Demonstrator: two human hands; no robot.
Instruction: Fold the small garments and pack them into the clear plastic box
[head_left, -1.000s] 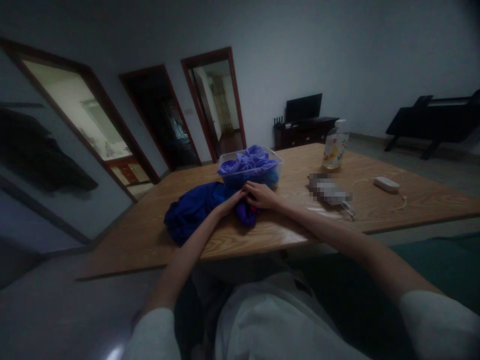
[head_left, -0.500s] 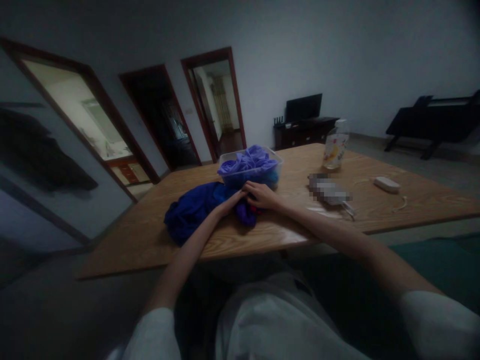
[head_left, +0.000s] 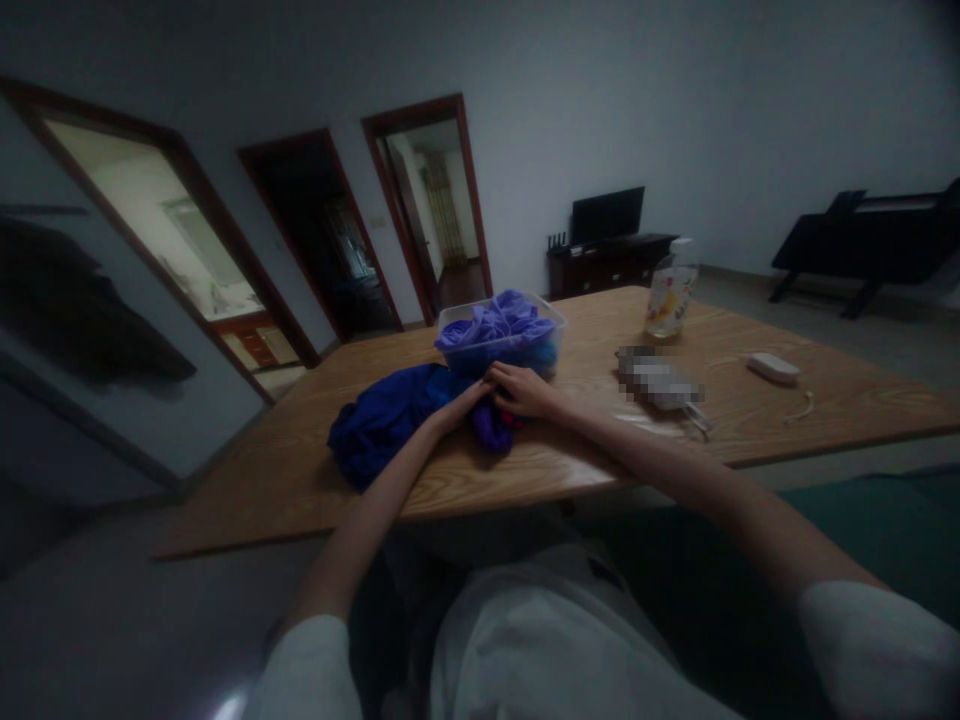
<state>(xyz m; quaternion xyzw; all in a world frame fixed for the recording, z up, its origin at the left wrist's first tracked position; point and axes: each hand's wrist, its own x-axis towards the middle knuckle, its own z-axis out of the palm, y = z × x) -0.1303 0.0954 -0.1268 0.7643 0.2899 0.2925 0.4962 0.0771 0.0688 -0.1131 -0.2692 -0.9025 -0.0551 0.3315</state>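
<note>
Both hands meet on a small crumpled purple cloth [head_left: 491,425] near the front edge of the wooden table [head_left: 300,470]. The left hand [head_left: 459,403] and right hand [head_left: 525,390] both press onto it with curled fingers; whether they pinch it I cannot tell. At 9 o'clock, touching, lies one dark blue cloth heap [head_left: 382,420]. At 12 o'clock, just beside, stands one clear tub [head_left: 501,335] stuffed with purple cloths. At 2 o'clock, farther off, one bottle [head_left: 670,290]; at 3 o'clock, one white device [head_left: 772,368].

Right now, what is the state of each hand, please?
Left hand: rests on the blue cloth; grip cannot be told.
Right hand: fingers curled on the purple cloth bundle.
</note>
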